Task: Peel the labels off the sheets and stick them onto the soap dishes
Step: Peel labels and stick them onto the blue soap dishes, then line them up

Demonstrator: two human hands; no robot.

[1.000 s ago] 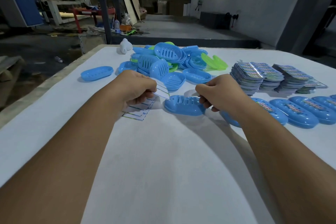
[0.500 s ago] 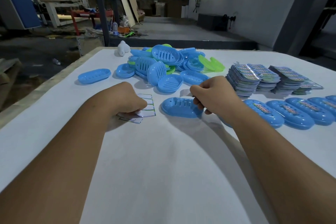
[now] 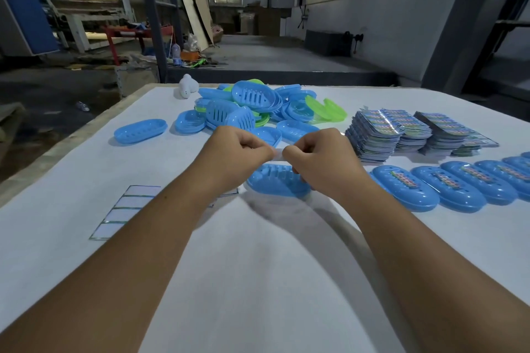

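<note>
White-covered table (image 3: 258, 281). Blue soap dish (image 3: 276, 185) directly below both hands. Spent label sheet (image 3: 126, 210) left of the left forearm. Pile of blue and green dishes (image 3: 246, 109) beyond the hands. Label stacks (image 3: 401, 132) and row of labelled dishes (image 3: 459, 186) to the right. Lone blue dish (image 3: 140, 130) far left.

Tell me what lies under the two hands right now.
A blue soap dish lies on the white table below the left hand and right hand. They pinch a pale strip between them. The dish's right end is covered.
</note>
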